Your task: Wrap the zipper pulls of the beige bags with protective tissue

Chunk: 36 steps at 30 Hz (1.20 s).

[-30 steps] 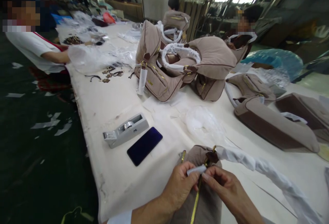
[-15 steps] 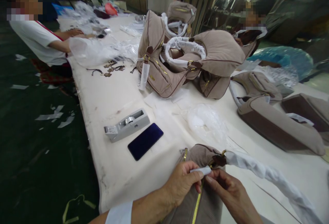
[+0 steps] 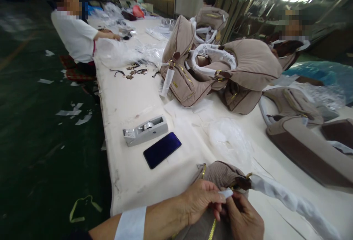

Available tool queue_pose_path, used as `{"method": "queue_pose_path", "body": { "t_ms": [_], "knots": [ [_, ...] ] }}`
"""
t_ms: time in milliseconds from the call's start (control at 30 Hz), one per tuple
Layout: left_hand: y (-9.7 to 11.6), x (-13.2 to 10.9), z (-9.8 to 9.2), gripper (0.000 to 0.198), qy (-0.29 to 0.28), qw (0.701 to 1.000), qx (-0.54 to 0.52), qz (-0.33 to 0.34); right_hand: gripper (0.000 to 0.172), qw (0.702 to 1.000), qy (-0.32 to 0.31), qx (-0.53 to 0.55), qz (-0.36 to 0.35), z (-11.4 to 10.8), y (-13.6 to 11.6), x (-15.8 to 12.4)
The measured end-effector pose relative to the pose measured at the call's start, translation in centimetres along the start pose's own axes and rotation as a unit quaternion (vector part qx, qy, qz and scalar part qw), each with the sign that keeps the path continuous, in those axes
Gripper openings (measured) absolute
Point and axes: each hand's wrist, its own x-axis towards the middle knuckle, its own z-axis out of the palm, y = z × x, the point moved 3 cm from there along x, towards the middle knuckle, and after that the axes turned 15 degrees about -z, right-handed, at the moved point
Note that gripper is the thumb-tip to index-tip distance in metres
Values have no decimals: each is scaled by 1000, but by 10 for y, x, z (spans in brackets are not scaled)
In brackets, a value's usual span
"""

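A taupe handbag (image 3: 220,172) with a gold zipper lies at the table's front edge under both my hands. My left hand (image 3: 202,199) is closed on a small strip of white paper (image 3: 226,193), pinched between thumb and fingers near the bag's handle ring. My right hand (image 3: 242,212) pinches at the strip's other end; its fingertips are partly hidden, close to the zipper's end. The bag's handle (image 3: 284,192), wrapped in white paper, stretches off to the right.
A grey tape dispenser (image 3: 146,130) and a dark phone (image 3: 162,150) lie left of the bag. Farther back are a pile of taupe handbags (image 3: 248,58), crumpled clear plastic (image 3: 228,139) and small charms (image 3: 132,71). A seated person (image 3: 74,36) works at the left edge.
The camera view has swung left, so the table's contents appear farther right. My left hand has slid over the paper strip, leaving less of it showing; my right hand has turned more upright.
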Motion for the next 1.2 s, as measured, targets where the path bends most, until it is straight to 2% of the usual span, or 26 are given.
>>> {"method": "queue_pose_path", "body": {
  "t_ms": [67,133,167,267,367,433,500,567,600,700,767,867,967,1067,1200],
  "knots": [
    [0,2,-1,22,-4,1000,-7,-7,39,997,-8,71,25,3,2,1],
    [2,4,-3,22,-12,1000,-16,-20,37,975,-33,208,71,9,2,2],
    [4,4,-4,22,-17,999,-20,-26,37,950,-54,289,102,13,1,1],
    [10,4,-7,16,-36,997,-28,-61,32,849,-113,481,189,23,-5,-3],
    [11,2,-8,9,-63,985,-68,-144,24,778,-143,568,228,25,-10,-7],
    [9,-1,-7,14,-103,967,-113,-203,18,752,-157,592,243,23,-11,-9],
    [6,-2,-4,21,-146,950,-142,-237,16,742,-162,600,251,20,-11,-10],
    [1,-1,-3,22,-160,950,-144,-227,17,748,-161,591,254,17,-12,-10],
    [-1,-1,-3,21,-150,959,-133,-199,19,757,-160,580,253,16,-12,-10],
    [-5,-1,-3,16,-74,994,-68,-50,32,798,-151,535,234,14,-14,-12],
    [-7,-6,-4,22,-6,999,-14,48,44,839,-129,487,208,12,-13,-15],
    [-11,-15,-4,26,71,986,73,129,55,913,-39,373,161,5,-11,-21],
    [-12,-21,-5,25,110,969,147,167,58,962,19,246,114,0,-14,-24],
    [-9,-24,-6,26,129,958,176,185,57,983,-8,167,77,1,-21,-23],
    [-8,-22,-8,28,122,961,173,181,50,987,-58,142,47,5,-29,-17]
  ]
}}
